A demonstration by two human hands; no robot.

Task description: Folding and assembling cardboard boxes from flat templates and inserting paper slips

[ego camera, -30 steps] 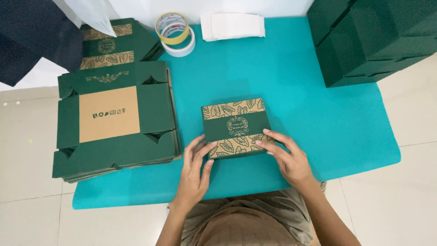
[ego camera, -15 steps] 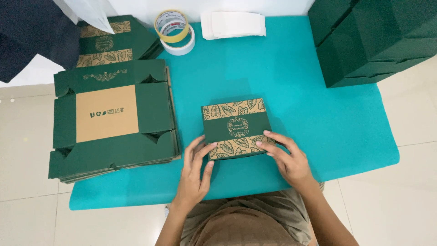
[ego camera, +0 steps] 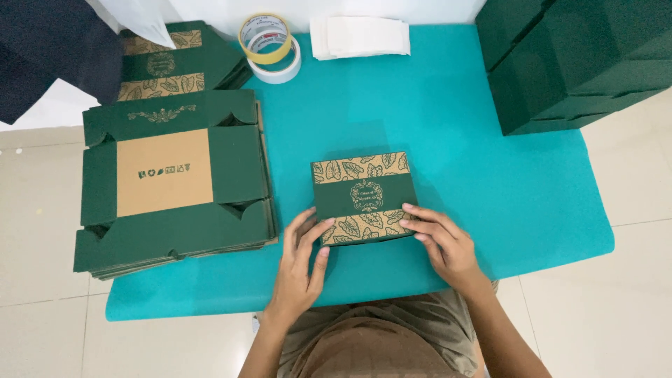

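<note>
A closed green box (ego camera: 362, 194) with tan leaf-patterned bands on its lid sits on the teal mat (ego camera: 448, 126), just in front of me. My left hand (ego camera: 299, 269) rests against the box's near left corner, fingers spread and touching its front edge. My right hand (ego camera: 445, 243) lies at the near right corner, fingertips pressing on the lid's front band. Both hands touch the box; neither lifts it off the mat.
A stack of flat unfolded green box blanks (ego camera: 171, 185) lies at the left, with more printed blanks (ego camera: 168, 59) behind. Two tape rolls (ego camera: 269, 43) and folded white paper (ego camera: 360, 36) sit at the back. Assembled green boxes (ego camera: 574, 59) are piled at the right. Pale tiled floor surrounds the mat.
</note>
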